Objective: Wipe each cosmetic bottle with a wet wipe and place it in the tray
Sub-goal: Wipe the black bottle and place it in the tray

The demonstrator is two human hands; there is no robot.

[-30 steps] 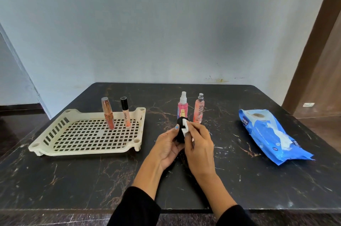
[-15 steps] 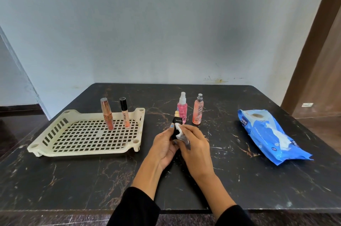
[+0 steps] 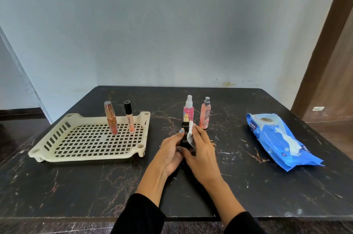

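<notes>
Black marble-patterned tabletop (image 3: 95,186) fills the lower half of the frame, pale blue-grey wall behind it. Cream plastic slotted tray (image 3: 57,149) sits at centre left of the frame, a perforated grid floor with raised rim. Blue plastic wet-wipe pack (image 3: 271,134) lies flat at the right of the frame, a white sheet sticking out of its opening. Left hand (image 3: 172,151) at lower centre, fingers curled round the small black rectangular bottle with gold top (image 3: 185,128), thumb with blue nail pressed on its front; bottle held upright above the table, just in front of the two spray bottles, not in the tray. Right hand (image 3: 202,149) beside it, fingers closed on a folded white wet wipe (image 3: 191,135) laid against the right face of the black bottle. Black sleeves at the bottom edge. Standing upright in the tray's far part: a rose-gold and coral tube (image 3: 110,119), and just right of it a peach lip gloss tube with black cap (image 3: 129,119). On the table behind the hands, centre frame: a pink spray bottle with white nozzle (image 3: 188,108) and a peach-pink spray bottle with silver nozzle (image 3: 205,113), near each other, apart from the tray.
</notes>
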